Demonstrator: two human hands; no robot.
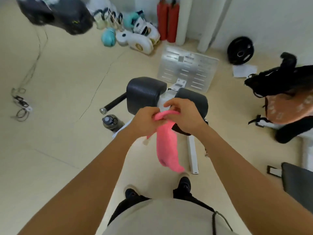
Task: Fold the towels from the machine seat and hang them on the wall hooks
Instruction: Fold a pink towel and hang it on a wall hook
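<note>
A pink towel [166, 143] hung in the air in front of the black padded machine seat [146, 95], its top edge bunched and gripped by the left hand [144, 122] and the right hand [183, 114], the rest drooping down in a loose, rumpled length towards the floor

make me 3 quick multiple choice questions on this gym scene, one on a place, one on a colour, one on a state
1. Where is the water bottle?
A on the floor, left of the machine pads
B on a pad
C in a hand

2. What colour is the towel?
A white
B pink
C blue

3. How is the towel held?
A lying flat on the floor
B one hand only
C both hands grip its top, the rest hanging

Answers:
1 A, it stands on the floor beside the left pad.
2 B, plainly pink.
3 C, left hand and right hand pinch it.
</note>
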